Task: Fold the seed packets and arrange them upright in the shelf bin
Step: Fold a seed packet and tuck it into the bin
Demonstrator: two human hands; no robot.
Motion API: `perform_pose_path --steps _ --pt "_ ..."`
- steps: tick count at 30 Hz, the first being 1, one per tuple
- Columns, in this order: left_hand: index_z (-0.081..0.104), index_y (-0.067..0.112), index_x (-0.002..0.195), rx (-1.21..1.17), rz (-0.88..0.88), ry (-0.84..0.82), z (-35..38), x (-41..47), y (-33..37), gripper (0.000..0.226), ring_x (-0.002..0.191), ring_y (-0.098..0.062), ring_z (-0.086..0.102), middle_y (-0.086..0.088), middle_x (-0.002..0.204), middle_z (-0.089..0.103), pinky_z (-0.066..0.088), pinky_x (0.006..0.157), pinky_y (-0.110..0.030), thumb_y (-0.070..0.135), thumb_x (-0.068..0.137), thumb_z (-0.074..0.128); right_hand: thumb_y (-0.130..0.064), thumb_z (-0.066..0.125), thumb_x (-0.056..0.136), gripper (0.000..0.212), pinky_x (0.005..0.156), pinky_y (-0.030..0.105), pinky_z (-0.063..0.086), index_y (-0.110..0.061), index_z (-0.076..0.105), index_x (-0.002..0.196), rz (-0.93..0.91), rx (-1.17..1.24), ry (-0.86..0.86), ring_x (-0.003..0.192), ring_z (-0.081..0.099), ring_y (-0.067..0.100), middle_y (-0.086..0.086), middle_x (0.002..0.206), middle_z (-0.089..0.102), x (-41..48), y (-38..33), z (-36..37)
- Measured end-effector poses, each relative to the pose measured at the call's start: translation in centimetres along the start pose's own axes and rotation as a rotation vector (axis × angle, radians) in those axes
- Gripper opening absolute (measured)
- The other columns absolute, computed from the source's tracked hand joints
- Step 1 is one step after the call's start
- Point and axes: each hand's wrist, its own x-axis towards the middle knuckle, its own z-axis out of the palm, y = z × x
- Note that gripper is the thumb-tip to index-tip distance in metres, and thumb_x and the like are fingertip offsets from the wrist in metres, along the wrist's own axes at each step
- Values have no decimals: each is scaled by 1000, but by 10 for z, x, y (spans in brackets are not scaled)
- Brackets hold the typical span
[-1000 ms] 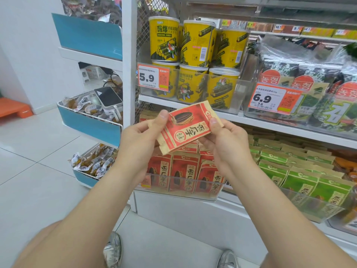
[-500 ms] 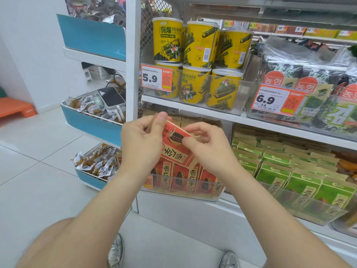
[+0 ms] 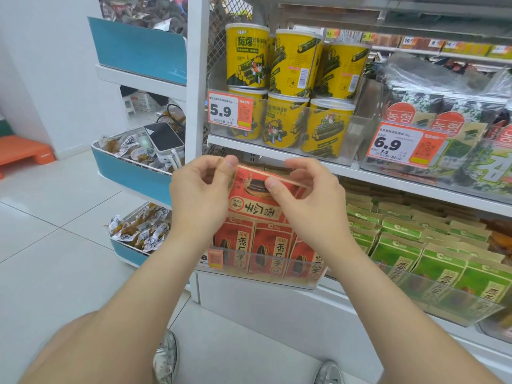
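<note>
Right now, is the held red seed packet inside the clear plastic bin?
No, left hand and right hand pinch the red packet above the clear bin.

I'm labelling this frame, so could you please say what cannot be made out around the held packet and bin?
All in the head view:
The red packet: sides covered by the left hand and right hand, fold extent unclear.
The shelf bin: rear rows hidden behind that packet and both hands.
The orange tag on it: print too small.
The green packets: row cut off by the right edge.
</note>
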Motion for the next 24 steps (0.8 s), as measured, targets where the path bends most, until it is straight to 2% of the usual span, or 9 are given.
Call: perform_pose_path --steps 3,5,7,10,14,16,18,20,24 --pt "75 11 99 -64 -99 -12 -4 12 -8 47 88 -41 78 -14 90 80 63 81 -64 50 110 51 -53 85 86 57 101 39 55 -35 59 133 261 222 -126 115 67 6 -13 124 71 3 -2 2" --pt "73 6 101 5 -113 -43 -7 20 -13 54 89 -42 77 -18 91 79 62 81 -63 50 113 43 -39 83 93 38 97 46 63 -24 71 125 367 454 -264 106 77 14 -6 113 81 4 -3 7" --pt "73 10 96 118 -84 -61 -12 26 -16 50 86 -36 76 -13 88 79 62 81 -56 48 114 45 -23 79 98 20 86 41 67 -18 76 117 334 529 -273 100 80 18 -1 105 83 4 -6 16" --pt "75 15 94 251 -49 -36 -24 40 -28 43 84 -23 72 -1 86 77 58 84 -44 45 113 49 -24 81 96 8 77 35 64 -25 78 102 176 358 -87 86 79 11 -9 91 82 8 -8 28" --pt "75 19 111 372 -112 -8 -44 57 -40 19 107 -21 68 4 105 74 55 104 -48 19 105 57 -41 80 94 11 93 48 55 -31 74 93 28 77 66 87 70 20 -14 78 73 19 -4 52" --pt "75 24 105 416 -187 -97 -51 59 -42 20 110 -22 67 9 102 72 54 107 -45 14 95 61 -40 77 96 11 95 36 48 -31 71 96 -28 25 49 90 67 21 -16 79 70 25 -4 65" --pt "73 32 92 539 -219 -207 -52 62 -44 14 116 -24 64 13 103 73 48 111 -48 28 81 65 -37 74 99 9 90 4 30 -31 68 99 -78 -48 16 96 65 20 -18 84 70 29 -5 77" --pt "73 37 90 748 -212 -329 -50 67 -45 11 132 -29 52 10 115 72 35 114 -51 39 80 71 -36 71 101 10 84 -7 19 -28 67 104 -98 -89 -15 98 61 20 -15 90 71 33 -6 89" --pt "76 39 107 999 -218 -544 -43 80 -49 22 142 -33 31 -3 125 65 24 102 -54 42 85 73 -33 68 103 17 73 28 23 -22 67 117 -126 -139 -51 92 45 14 -9 100 74 44 -1 109"
